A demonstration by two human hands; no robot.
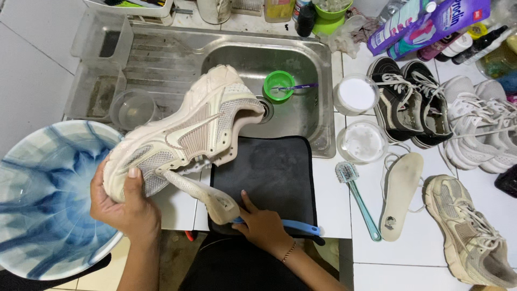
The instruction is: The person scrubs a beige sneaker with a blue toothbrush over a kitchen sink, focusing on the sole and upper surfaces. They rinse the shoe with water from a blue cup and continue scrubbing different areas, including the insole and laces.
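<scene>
1. Pretty crowded around here. A steel sink [315, 121] sits at top center of the frame with a small green cup [278, 85] and a purple toothbrush [299, 87] lying across its rim, down in the basin. A big blue-and-white swirl bowl [43, 199] fills the lower left.
2. Right side of the white tiled surface [334, 199]: a black pair of sneakers [409, 102], a white pair [479, 124], 1 dirty beige shoe [471, 231] at lower right, a loose insole [401, 194], a teal long-handled brush [358, 199] and 2 round tubs [360, 116], 1 holding white powder.
3. A dark rubbery mat [274, 172] lies just below the sink, in the middle of the frame. The cream sneaker [188, 129] hangs over its upper left edge, partly blocking the sink.
4. That sneaker is chunky, mesh panels with smooth overlays, no laces, and its tongue [202, 194] flops down toward the bottom center.
5. Left hand [126, 207] is wrapped around the toe end of the sneaker, thumb on top, holding it tilted up with the heel toward the sink.
6. Right hand [264, 226] is at bottom center, fingers curled over a blue-handled brush [299, 226] lying on the mat's lower edge, right next to the tongue tip.
</scene>
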